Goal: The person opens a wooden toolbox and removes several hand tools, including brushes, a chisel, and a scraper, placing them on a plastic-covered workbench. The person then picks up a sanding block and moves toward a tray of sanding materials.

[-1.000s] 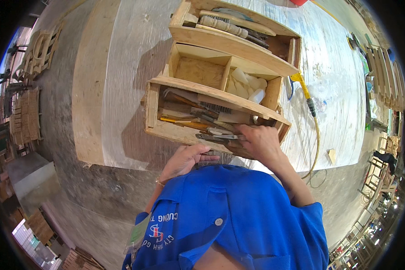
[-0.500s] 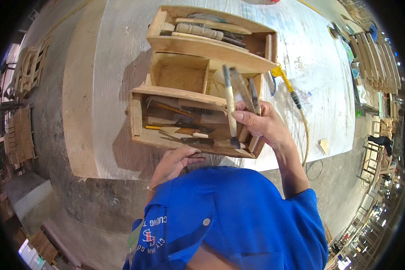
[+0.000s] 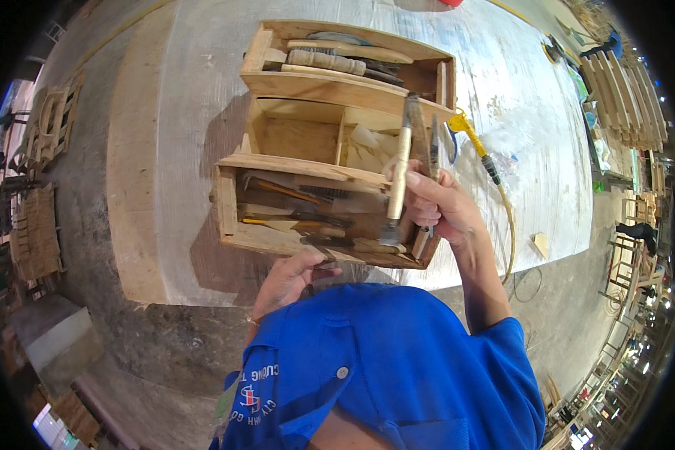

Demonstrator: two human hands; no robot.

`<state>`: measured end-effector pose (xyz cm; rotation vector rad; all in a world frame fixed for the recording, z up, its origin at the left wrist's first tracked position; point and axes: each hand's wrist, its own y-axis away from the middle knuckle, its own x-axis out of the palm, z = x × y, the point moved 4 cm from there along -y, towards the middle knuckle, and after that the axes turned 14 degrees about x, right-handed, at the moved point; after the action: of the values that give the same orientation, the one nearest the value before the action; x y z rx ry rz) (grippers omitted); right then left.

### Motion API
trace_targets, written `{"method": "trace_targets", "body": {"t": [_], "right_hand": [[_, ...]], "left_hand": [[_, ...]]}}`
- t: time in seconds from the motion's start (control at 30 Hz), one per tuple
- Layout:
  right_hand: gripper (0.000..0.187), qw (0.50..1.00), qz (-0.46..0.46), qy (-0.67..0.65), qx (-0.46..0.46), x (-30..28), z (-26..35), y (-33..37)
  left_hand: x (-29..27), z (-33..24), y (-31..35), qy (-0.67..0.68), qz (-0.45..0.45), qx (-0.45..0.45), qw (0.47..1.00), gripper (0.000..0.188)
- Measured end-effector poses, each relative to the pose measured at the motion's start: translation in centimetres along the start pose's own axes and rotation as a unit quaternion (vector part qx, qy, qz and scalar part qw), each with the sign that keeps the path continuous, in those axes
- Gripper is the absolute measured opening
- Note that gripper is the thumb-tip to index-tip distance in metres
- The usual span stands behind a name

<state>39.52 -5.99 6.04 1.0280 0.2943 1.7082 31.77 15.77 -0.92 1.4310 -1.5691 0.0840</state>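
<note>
My right hand (image 3: 444, 201) is closed around several hand tools, held up above the right end of the wooden toolbox (image 3: 307, 165). Foremost among them is a long tool with a pale round handle (image 3: 400, 172) and dark ends; its kind is unclear. A dark pointed blade (image 3: 434, 146) sticks up beside it. My left hand (image 3: 285, 279) touches the near wall of the box, its thumb by the rim and its fingers apart. In the near compartment lie a hammer-like tool (image 3: 289, 189) with an orange-brown handle, a yellow pencil (image 3: 255, 221) and several dark, blurred tools.
The box's far compartment holds wooden-backed brushes (image 3: 349, 50); pale scraps (image 3: 371, 144) lie in the middle one. A yellow air gun (image 3: 469, 127) with its hose rests right of the box. The white-covered table (image 3: 547, 202) carries a small wood piece (image 3: 540, 244).
The tools in my right hand have shifted slightly right, and the pale-handled one now leans the other way. My left hand stays at the near wall. The view has moved slightly.
</note>
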Motion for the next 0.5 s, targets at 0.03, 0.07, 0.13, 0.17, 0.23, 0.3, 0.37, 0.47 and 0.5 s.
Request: {"method": "trace_targets", "body": {"t": [0.03,0.07,0.13,0.17,0.23,0.3,0.37,0.47,0.5], "right_hand": [[0.021,1.0,0.012,-0.003,-0.01,0.2,0.0,0.1],[0.029,1.0,-0.007,-0.018,-0.011,-0.1,0.1,0.4],[0.034,0.998,0.03,-0.007,-0.051,-0.3,0.7,0.8],[0.034,0.997,0.005,0.014,-0.079,-0.1,1.5,1.2],[0.031,0.995,0.012,0.009,-0.094,-0.7,2.4,1.5],[0.032,0.992,0.003,0.009,-0.128,-1.1,3.2,1.6],[0.036,0.988,-0.05,0.032,-0.14,-1.8,3.6,1.9],[0.041,0.981,0.002,0.071,-0.179,-2.3,4.2,1.9],[0.043,0.977,0.017,0.087,-0.192,-2.4,4.5,1.9]], "left_hand": [[-0.3,0.2,0.1,0.006,0.001,0.002,1.0,0.017],[-0.5,0.2,0.1,0.003,0.0,-0.003,1.0,0.018],[-0.7,0.4,0.0,-0.003,-0.001,-0.016,1.0,0.021],[-0.7,0.3,0.0,-0.005,0.0,-0.013,1.0,0.023],[-0.4,-0.1,0.1,-0.008,0.004,-0.01,1.0,0.027],[-0.4,0.1,0.1,-0.006,0.0,-0.018,1.0,0.029],[-0.5,0.1,0.1,0.004,-0.008,-0.048,0.999,0.031],[-0.4,0.1,0.1,0.033,-0.013,-0.102,0.994,0.032],[-0.6,0.4,0.1,0.05,-0.009,-0.105,0.993,0.032]]}}
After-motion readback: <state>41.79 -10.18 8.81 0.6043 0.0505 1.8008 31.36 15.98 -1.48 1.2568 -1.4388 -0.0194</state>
